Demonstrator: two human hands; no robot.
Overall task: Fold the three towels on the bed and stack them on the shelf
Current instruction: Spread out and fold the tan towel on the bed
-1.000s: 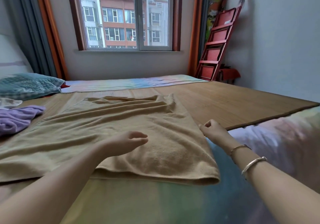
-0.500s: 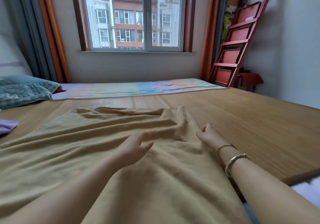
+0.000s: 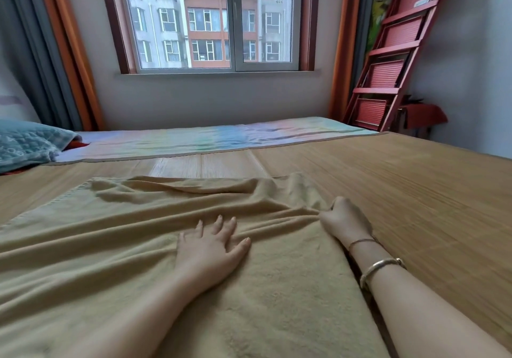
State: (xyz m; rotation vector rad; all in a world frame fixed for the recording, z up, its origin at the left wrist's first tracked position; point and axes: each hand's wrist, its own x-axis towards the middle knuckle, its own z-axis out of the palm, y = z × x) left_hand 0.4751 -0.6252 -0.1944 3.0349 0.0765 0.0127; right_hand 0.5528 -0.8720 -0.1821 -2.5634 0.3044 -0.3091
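Head view: my left hand [image 3: 212,247] presses flat on the tan towel [image 3: 116,235] while my right hand [image 3: 345,220] pinches its edge; I'd tug outward gently to flatten wrinkles.

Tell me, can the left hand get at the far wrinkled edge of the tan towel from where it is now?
Probably yes. The left hand lies flat on the tan towel, fingers pointing toward the wrinkled far edge, and only cloth lies between them. The right hand grips the towel off to the side, out of the path.
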